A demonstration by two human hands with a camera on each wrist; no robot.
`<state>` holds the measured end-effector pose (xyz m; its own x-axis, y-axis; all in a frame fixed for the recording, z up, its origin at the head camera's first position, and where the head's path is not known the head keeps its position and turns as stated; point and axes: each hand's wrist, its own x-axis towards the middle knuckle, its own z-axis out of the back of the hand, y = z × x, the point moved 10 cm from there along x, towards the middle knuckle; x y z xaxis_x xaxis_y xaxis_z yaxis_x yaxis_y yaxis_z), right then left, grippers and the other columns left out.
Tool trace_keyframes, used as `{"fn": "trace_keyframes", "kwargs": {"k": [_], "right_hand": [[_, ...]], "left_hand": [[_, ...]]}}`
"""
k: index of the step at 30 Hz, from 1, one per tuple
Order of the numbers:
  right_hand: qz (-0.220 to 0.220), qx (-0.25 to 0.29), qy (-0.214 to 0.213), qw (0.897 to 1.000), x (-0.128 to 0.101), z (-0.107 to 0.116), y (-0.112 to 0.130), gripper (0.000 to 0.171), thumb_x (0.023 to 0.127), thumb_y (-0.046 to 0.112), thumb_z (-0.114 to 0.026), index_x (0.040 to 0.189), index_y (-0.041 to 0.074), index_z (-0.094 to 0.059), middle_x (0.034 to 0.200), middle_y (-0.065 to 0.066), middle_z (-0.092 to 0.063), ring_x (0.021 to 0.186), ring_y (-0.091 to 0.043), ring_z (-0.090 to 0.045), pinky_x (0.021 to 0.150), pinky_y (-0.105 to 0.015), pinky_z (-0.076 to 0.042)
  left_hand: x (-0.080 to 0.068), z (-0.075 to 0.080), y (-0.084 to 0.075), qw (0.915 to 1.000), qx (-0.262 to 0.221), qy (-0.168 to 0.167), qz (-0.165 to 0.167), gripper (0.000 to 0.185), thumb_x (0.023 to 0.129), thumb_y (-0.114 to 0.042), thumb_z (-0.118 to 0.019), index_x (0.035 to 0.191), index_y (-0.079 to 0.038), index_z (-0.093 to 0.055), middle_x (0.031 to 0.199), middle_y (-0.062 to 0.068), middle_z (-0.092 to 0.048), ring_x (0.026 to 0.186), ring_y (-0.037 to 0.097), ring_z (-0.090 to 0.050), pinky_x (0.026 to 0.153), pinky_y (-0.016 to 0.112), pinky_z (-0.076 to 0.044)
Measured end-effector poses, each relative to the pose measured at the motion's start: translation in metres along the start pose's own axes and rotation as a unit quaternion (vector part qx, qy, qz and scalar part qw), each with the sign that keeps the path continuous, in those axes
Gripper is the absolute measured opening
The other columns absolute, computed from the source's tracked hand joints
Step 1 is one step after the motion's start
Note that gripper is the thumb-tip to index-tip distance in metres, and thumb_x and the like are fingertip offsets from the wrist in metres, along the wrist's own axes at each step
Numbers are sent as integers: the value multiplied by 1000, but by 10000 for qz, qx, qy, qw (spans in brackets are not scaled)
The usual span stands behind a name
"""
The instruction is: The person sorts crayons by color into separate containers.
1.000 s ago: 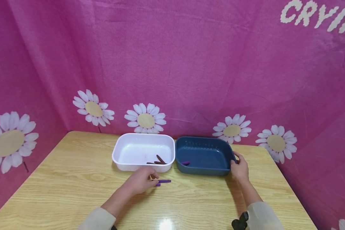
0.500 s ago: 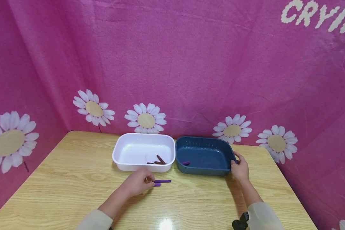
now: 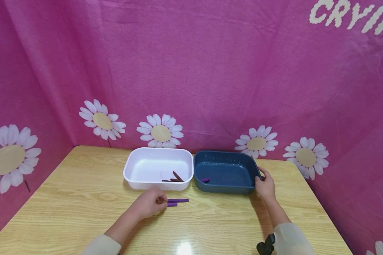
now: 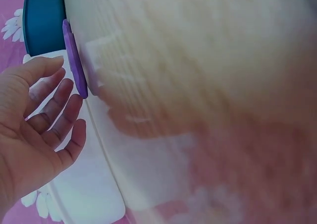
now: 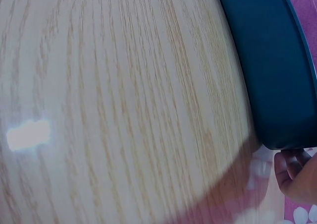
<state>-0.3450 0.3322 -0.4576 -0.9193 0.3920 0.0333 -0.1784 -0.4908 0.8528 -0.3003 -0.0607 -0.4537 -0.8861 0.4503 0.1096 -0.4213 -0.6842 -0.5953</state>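
While the left hand rests low on the wooden bench in front of the white tub, its fingertips lie at the left ends of two purple crayons, which lie on the bench just near of the tub's front wall. The left wrist view shows this hand's grip loose, fingers fairly straight and spread, with one purple crayon just beside the fingertips; whether they touch it I cannot tell, and nothing is clasped. The right hand holds the right end of the dark blue tub, fingers curled over its rim and thumb on the outer wall. The two tubs stand side by side toward the far edge of the bench, touching or nearly so. Inside the white tub lie a few brown crayons near its right front corner; inside the blue tub lies one purple piece at its left front corner. A pink cloth with daisies hangs behind.
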Motion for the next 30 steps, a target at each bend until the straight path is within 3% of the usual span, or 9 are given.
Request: {"fn": "trace_keyframes", "kwargs": {"k": [14,30], "right_hand": [[-27,9,-75,10000,1,1,-1,47,93,7,-39,140,3,-38,129,-33,-48,117,-40,-50,92,-46,-43],[2,-33,-14,10000,3,0,-3,47,93,6,-39,140,3,-37,130,-33,-46,117,-40,-49,92,-46,-42]], "left_hand": [[-3,6,8,9997,29,21,226,4,78,-9,-69,82,-9,-69,73,-4,-60,72,10,-53,65,24,-45],[0,-2,7,9998,40,201,71,4,77,-7,-70,77,-11,-67,69,-6,-61,68,8,-52,65,23,-44]]}}
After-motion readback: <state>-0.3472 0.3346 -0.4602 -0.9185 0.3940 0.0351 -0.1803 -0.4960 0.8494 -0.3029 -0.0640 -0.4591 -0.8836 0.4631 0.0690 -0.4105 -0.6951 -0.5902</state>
